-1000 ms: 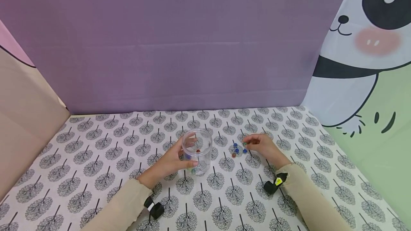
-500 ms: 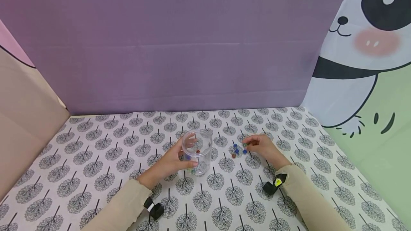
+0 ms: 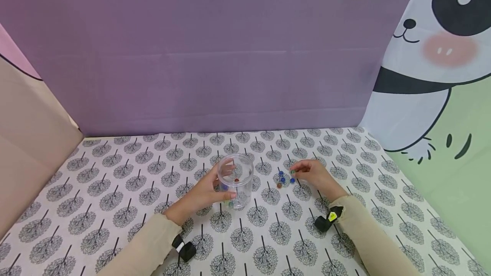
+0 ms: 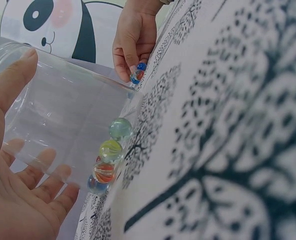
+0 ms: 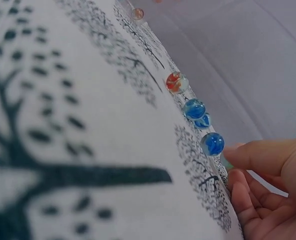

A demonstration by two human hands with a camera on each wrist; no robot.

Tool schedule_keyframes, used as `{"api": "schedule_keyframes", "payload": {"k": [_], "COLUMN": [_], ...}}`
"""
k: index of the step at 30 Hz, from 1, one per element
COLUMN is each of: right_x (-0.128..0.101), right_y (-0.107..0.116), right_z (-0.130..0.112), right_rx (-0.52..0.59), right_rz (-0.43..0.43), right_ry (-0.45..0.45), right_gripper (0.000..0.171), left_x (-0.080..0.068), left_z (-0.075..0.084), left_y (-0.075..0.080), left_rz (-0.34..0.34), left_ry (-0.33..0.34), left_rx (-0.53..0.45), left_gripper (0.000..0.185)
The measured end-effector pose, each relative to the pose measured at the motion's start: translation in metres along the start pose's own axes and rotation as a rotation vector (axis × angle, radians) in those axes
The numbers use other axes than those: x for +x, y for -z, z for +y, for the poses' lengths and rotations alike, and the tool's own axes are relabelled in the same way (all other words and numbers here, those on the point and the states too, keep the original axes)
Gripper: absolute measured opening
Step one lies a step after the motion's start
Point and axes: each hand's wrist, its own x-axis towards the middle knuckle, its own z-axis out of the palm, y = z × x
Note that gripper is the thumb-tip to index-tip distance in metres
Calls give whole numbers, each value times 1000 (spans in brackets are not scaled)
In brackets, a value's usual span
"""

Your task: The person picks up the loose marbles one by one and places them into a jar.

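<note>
My left hand (image 3: 203, 193) grips a clear plastic jar (image 3: 235, 180) standing upright on the tree-print cloth. In the left wrist view the thumb lies along the jar's wall (image 4: 62, 115) and the fingers (image 4: 42, 160) show through it. Several glass marbles (image 4: 109, 150) lie on the jar's bottom. To the right of the jar, a small cluster of loose marbles (image 3: 283, 179) lies on the cloth, blue ones (image 5: 194, 108) and a red one (image 5: 175, 82). My right hand (image 3: 312, 173) rests just right of them. Its fingertips pinch a green marble (image 5: 226, 162) on the cloth.
A purple backdrop (image 3: 215, 54) closes the far side, a panda-print sheet (image 3: 433, 76) the right, and a beige board (image 3: 30, 139) the left. The patterned cloth (image 3: 115, 191) covers the whole table. Black wrist cameras (image 3: 326, 221) sit on both sleeves.
</note>
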Motion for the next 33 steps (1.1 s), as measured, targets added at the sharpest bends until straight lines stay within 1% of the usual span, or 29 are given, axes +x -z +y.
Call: {"api": "schedule_keyframes", "payload": {"k": [6,12,17,22,25,30,33], "right_x": [-2,-4,-3,-4,-4,-5,-5], "right_y": [1,0,-1,-2,-2,-4,-5], "right_z": [-2,-8,-13,-19,-22,-26,-27], "right_rx": [52,30,33,39,48,74,86], "right_rz": [-15,-19,-18,-25,-32,-36,-37], "right_ry": [0,24,7,21,13,-2,7], "right_gripper": [27,26,25,28,29,30,32], "left_x": [1,2,1,2,1,0,0], "left_z": [2,1,2,1,0,0,0], "left_y": [1,1,1,1,2,2,1], "left_rz": [-12,-14,-10,-11,-13,-14,-7], "left_ry": [-9,-6,-2,-12,-17,-2,9], "left_rx": [8,-8,-5,-3,-1,-8,-16], "left_gripper": [92,94,95,94,93,92,93]}}
